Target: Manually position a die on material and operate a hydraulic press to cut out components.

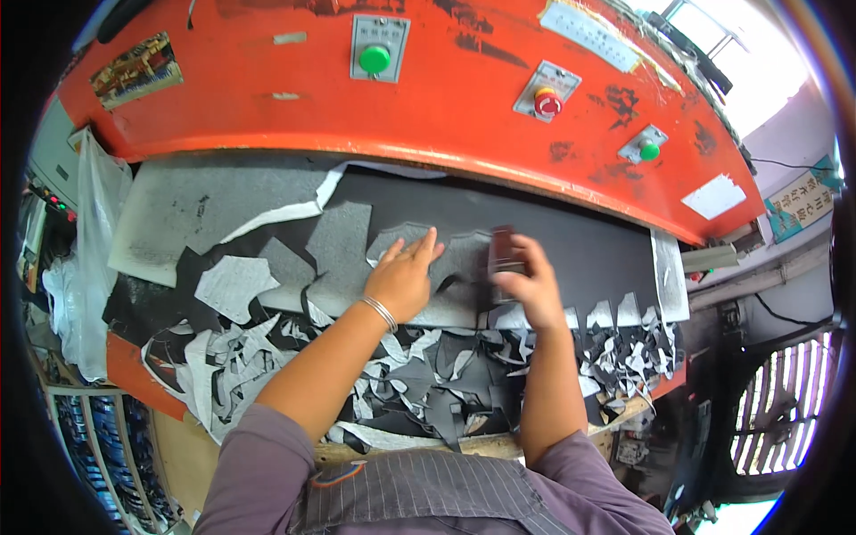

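My left hand (401, 278) lies on the grey sheet material with its fingers stretched out, over a piece with a curved outline (382, 242). To its right, my right hand (535, 287) grips a dark reddish-brown cutting die (501, 252), tilted up on edge and slightly blurred. The die's lower edge is close to the material; whether it touches cannot be made out. Beneath and behind both hands spreads a black sheet (553, 218), with grey-faced material (343, 241) on the left. A loose pale grey cut piece (235, 287) lies left of my left hand.
An orange press beam (446, 98) spans the far side, with green buttons (374, 59) and a red stop button (547, 102). Black and grey scraps (437, 379) heap along the near edge. A clear plastic bag (94, 259) hangs at left.
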Motion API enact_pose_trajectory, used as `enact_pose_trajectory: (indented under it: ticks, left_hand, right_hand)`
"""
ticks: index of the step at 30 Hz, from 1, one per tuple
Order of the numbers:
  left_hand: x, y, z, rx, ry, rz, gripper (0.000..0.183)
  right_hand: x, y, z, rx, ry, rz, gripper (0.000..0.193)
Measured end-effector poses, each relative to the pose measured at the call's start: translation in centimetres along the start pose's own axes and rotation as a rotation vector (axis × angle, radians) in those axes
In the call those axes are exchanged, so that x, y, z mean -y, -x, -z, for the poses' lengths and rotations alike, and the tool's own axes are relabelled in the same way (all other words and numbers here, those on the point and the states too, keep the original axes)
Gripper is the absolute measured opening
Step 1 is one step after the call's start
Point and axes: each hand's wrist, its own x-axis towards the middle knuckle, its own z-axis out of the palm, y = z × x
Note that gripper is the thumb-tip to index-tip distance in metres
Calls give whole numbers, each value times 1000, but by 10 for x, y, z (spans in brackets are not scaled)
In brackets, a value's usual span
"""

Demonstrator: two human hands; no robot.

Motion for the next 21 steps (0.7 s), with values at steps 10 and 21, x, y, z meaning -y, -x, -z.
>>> enact_pose_trajectory:
  ticks: [10,21]
  left_hand:
    - [-58,17,-20,196,865,-129,73]
    - [-101,16,-65,-95,-177,13,68]
  right_hand:
    - [-34,104,-13,99,-240,84,81]
    - [-18,17,67,-94,905,149,64]
